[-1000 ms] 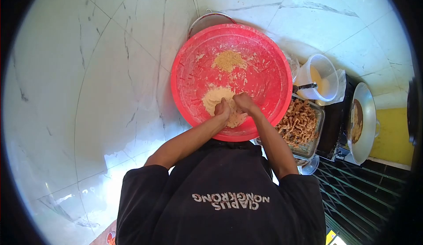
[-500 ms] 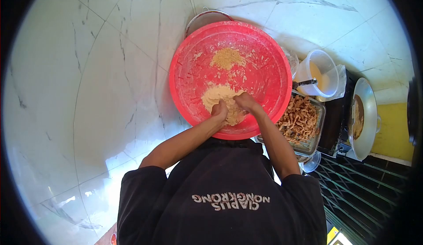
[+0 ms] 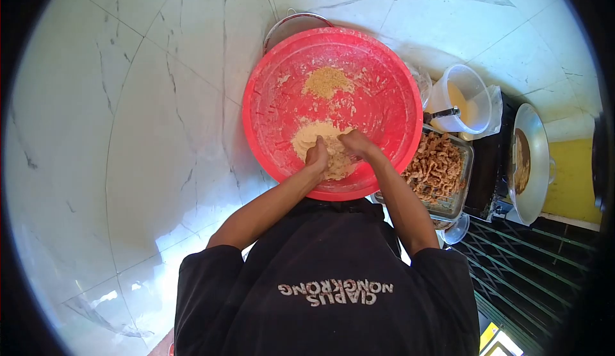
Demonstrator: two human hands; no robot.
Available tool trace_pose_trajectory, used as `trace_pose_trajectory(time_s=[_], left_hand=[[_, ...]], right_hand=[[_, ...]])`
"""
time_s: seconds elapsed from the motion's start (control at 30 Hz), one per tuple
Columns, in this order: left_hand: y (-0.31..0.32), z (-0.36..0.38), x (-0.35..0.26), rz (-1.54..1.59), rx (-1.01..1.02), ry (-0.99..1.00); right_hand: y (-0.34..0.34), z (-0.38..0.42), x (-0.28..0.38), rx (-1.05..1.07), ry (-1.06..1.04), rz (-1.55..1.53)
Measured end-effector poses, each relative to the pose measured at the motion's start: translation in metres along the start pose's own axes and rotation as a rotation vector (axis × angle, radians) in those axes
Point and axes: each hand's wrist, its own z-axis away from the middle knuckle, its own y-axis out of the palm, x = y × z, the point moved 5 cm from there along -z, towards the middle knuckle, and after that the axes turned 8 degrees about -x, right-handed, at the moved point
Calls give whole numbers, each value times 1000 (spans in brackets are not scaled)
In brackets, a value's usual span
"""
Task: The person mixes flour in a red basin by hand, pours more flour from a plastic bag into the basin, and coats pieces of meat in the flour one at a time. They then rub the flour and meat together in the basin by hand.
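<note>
Inside a wide red plastic basin [image 3: 392, 93], both of my hands are at the near part of a mound of pale flour [image 3: 314, 132]. My left hand [image 3: 317, 155] stands on edge with the thumb up; its other fingers are hidden behind it and in the flour. My right hand [image 3: 357, 144] reaches in from the right, with its fingers curled down into the flour. Lumpy floured bits [image 3: 337, 165] lie between the hands; what they are I cannot make out. Farther back in the basin sits a smaller heap of yellowish crumbs [image 3: 328, 82].
To the right is a tray of brown fried pieces [image 3: 437, 167]. Behind it stands a clear tub of yellowish liquid [image 3: 471, 109] with a black handle [image 3: 445, 114] over its rim. Farther right is a large metal pan [image 3: 538, 183]. A metal rim [image 3: 288, 21] shows behind the basin.
My hands stay in the flour with only small shifts. My left thumb now points up more. The whole view has shifted slightly.
</note>
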Motion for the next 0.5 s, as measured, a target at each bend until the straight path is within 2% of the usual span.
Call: trace_pose_trajectory(time_s=[0.03, 0.13, 0.23, 0.33, 0.43, 0.5], left_hand=[[-5, -4, 1, -4, -14, 18], [-11, -13, -1, -16, -75, 15], [13, -17, 7, 274, 60, -116], [13, 15, -14, 87, -31, -107], [2, 17, -21, -73, 13, 58], [-9, 26, -27, -16, 52, -3]], right_hand=[[-8, 7, 4, 2, 33, 11], [27, -76, -46, -193, -435, 366], [34, -22, -14, 8, -87, 79], [49, -41, -15, 19, -207, 192], [18, -11, 1, 16, -116, 60], [-4, 10, 15, 39, -38, 38]])
